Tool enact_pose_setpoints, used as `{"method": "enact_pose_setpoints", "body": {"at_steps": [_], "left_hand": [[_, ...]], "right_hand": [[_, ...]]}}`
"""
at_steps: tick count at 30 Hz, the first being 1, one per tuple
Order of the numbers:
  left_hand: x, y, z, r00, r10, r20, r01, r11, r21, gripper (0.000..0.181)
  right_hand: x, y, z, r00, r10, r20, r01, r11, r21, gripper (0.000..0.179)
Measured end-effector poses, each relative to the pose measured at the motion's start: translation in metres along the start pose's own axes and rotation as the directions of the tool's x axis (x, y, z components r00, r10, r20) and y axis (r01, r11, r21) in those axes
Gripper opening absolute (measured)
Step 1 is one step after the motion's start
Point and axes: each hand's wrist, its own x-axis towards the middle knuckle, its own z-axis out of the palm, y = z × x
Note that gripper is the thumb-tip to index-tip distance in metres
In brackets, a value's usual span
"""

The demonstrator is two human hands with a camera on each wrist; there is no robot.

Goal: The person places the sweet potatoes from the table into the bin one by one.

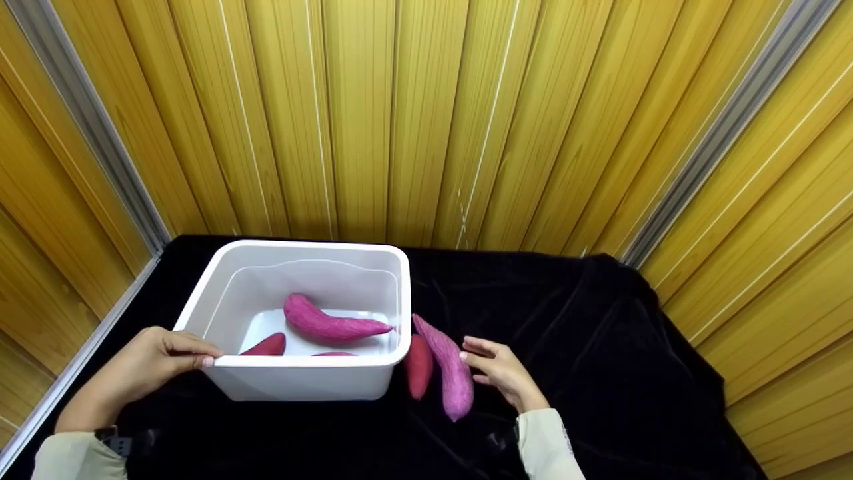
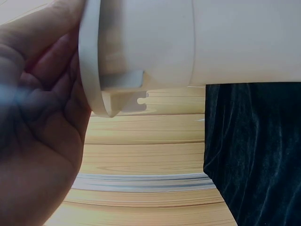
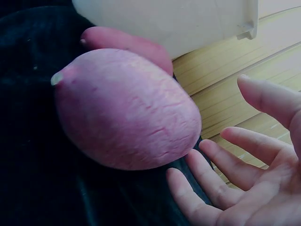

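Observation:
My left hand [image 1: 154,357] pinches the rim of a white plastic bin [image 1: 300,380] at its front left corner; the left wrist view shows the bin's rim [image 2: 89,61] against the palm. Inside lie a long purple sweet potato [image 1: 330,325], a red one [image 1: 268,345] and a third [image 1: 335,354], mostly hidden by the front wall. Outside, beside the bin's right wall, are a red sweet potato [image 1: 418,367] and a curved purple sweet potato [image 1: 453,373]. Just right of that purple one is my right hand [image 1: 503,373], fingers spread and holding nothing; its fingertips [image 3: 194,155] are close to the sweet potato's side.
Black cloth [image 1: 600,373] with soft folds covers the table. Yellow wood-look panels [image 1: 426,120] stand behind and on both sides, with grey metal strips [image 1: 726,133] at the corners.

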Motion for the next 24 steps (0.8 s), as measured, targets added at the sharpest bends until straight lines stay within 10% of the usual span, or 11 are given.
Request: {"method": "enact_pose_setpoints", "body": {"at_steps": [24], "left_hand": [[0.001,-0.001,0.000,1.000,0.003,-0.006,-0.003,1.000,0.018,0.011]], "right_hand": [[-0.008,0.024,0.007,0.997,0.066,0.043,-0.067,0.998,0.008,0.075]]}}
